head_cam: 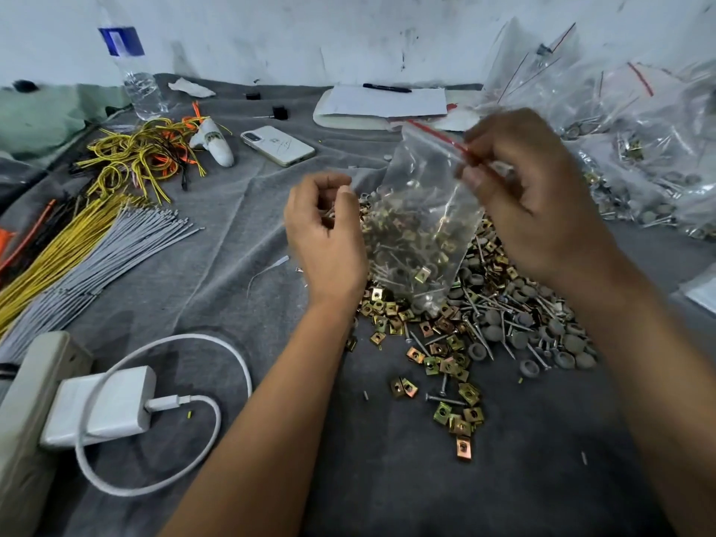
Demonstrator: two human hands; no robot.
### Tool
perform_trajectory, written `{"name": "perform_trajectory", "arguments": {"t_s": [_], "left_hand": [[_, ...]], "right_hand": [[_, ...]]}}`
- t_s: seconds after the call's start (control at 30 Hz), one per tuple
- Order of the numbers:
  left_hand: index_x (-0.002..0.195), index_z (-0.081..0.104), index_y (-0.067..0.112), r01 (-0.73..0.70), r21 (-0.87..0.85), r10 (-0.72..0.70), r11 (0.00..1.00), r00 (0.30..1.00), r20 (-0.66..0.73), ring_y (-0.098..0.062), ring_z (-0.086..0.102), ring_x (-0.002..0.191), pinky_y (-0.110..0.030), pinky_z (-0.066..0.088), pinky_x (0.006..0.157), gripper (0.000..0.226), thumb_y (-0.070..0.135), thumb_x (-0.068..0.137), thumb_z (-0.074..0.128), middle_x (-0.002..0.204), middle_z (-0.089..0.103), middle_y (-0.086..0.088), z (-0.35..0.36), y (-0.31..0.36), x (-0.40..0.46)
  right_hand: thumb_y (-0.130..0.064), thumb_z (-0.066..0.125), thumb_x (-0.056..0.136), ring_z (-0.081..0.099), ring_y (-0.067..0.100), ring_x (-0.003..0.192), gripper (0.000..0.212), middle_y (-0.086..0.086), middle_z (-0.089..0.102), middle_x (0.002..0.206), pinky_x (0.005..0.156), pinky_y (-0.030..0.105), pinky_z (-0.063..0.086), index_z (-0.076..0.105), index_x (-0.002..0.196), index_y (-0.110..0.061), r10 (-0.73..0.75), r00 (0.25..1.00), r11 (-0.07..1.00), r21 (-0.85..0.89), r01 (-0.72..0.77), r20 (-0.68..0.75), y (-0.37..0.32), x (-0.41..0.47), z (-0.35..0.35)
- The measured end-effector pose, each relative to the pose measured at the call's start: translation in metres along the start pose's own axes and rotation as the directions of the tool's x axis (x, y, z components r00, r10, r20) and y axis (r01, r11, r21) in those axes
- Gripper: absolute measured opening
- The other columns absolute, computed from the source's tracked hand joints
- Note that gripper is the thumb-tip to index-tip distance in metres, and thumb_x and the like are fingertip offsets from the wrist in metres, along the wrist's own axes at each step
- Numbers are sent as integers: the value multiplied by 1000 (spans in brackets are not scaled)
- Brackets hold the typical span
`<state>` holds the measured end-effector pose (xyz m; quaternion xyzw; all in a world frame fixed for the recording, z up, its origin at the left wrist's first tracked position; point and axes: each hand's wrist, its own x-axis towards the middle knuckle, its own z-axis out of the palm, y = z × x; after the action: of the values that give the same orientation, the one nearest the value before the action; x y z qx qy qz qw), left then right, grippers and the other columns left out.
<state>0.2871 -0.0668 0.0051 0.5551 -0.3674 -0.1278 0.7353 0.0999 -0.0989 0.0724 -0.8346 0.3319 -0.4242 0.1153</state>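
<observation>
Beneath bag: clips, nails heaped.

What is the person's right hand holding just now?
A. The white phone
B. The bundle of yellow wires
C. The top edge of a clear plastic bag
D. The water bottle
C: the right hand pinches the red-striped top edge of the clear bag, which hangs part-filled with small metal parts over the loose pile of clips and nails.
</observation>
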Motion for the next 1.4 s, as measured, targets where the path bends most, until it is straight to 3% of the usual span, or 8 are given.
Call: {"name": "perform_trajectory", "arguments": {"t_s": [0.23, 0.4, 0.6, 0.77, 0.93, 1.2, 1.3, 1.4], "left_hand": [[117, 62, 16, 173, -192, -73, 966, 897, 437, -29, 64, 113, -50, 50, 98, 53, 59, 93, 43, 117, 69, -11, 4, 2, -2], [105, 67, 5, 201, -141, -58, 969, 746, 664, -21, 75, 75, -33, 61, 66, 10, 13, 101, 64, 91, 77, -11, 5, -1, -9], [89, 64, -3, 171, -85, -82, 982, 779, 622, -33, 63, 54, -35, 54, 48, 21, 12, 103, 63, 74, 68, -24, 6, -2, -9], [80, 59, 2, 58, 42, -71, 997, 755, 651, -24, 62, 41, -30, 44, 36, 36, 27, 106, 60, 57, 64, -18, 9, -4, -14], [71, 59, 17, 74, 6, -54, 997, 669, 742, -19, 61, 39, -25, 41, 37, 36, 25, 107, 59, 52, 62, -6, 6, -4, -17], [111, 66, 12, 301, -132, -163, 944, 778, 607, -29, 73, 91, -52, 62, 80, 43, 47, 86, 71, 99, 75, -8, 12, -1, -15], [111, 68, 11, 190, -67, -118, 979, 809, 575, -18, 74, 82, -33, 64, 68, 34, 33, 87, 78, 94, 76, 0, 9, 1, -14], [110, 71, 14, -170, 65, 94, 983, 777, 622, -11, 70, 90, -24, 56, 79, 29, 34, 89, 76, 97, 74, 9, 6, 2, -11]], "right_hand": [[-28, 56, 102, 70, 15, 95, 9, -5, 68, 104, 80, 39, 58, 64, 105, -30, -41, 993, 999, 0, 41, 113, -18, 42, -41], [-21, 68, 98, 74, 17, 72, 15, 0, 74, 92, 63, 31, 60, 65, 110, -28, 215, 977, 946, 251, -206, -9, 1, 35, -29], [-24, 66, 99, 73, 18, 71, 12, 3, 76, 82, 64, 34, 60, 69, 93, -14, 678, 702, 383, 710, -591, 218, 42, -9, 6], [-14, 58, 103, 69, 14, 63, 20, 1, 74, 76, 56, 27, 56, 69, 86, -17, 704, 709, 250, 920, -302, 41, 51, -18, 7], [-13, 55, 105, 56, 7, 51, 25, -8, 65, 62, 48, 21, 42, 63, 82, -21, 706, 692, 407, 886, -221, -151, 61, -22, 4], [-18, 61, 101, 59, 5, 55, 22, -9, 70, 74, 47, 27, 46, 70, 87, -32, 406, 914, 675, 680, -286, -19, 48, -32, 12], [-19, 65, 100, 58, 8, 52, 14, 6, 69, 74, 43, 22, 44, 71, 91, -27, 320, 947, 754, 597, -275, 31, 47, -34, 16], [-14, 68, 98, 62, 3, 60, 11, -6, 69, 75, 55, 13, 47, 72, 94, -23, 156, 984, 846, 503, -176, 82, 42, -33, 24]]}}
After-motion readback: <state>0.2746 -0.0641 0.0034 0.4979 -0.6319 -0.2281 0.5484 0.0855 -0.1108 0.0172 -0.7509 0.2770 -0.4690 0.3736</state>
